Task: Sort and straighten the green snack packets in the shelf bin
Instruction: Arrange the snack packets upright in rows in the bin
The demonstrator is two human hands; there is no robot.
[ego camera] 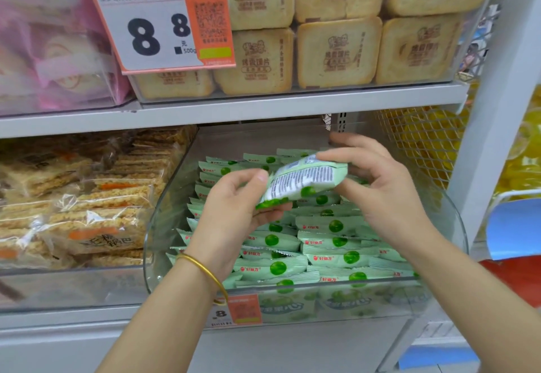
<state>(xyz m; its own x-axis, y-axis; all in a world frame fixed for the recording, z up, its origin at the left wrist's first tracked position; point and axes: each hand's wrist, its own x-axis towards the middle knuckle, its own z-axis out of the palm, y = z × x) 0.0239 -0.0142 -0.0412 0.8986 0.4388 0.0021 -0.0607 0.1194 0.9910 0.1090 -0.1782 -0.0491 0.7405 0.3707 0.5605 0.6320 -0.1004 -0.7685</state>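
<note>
The green snack packet (304, 180) shows its printed back, so it likely wants turning label-up and laying flat in line with the rows of packets (322, 243) below; it is above the clear shelf bin (164, 211), lower end gripped by the left hand (234, 205), upper end pinched by the right hand (377, 185).

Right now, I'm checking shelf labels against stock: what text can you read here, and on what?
"8 8", "元", "500g": upper price card.
"好丽友": green packets.
"锅巴": rice-cracker pack.
"8": lower price tag, partly hidden.
Too blurred: back print on the held packet, header and QR code on the upper card, stamps on the beige packs.
</note>
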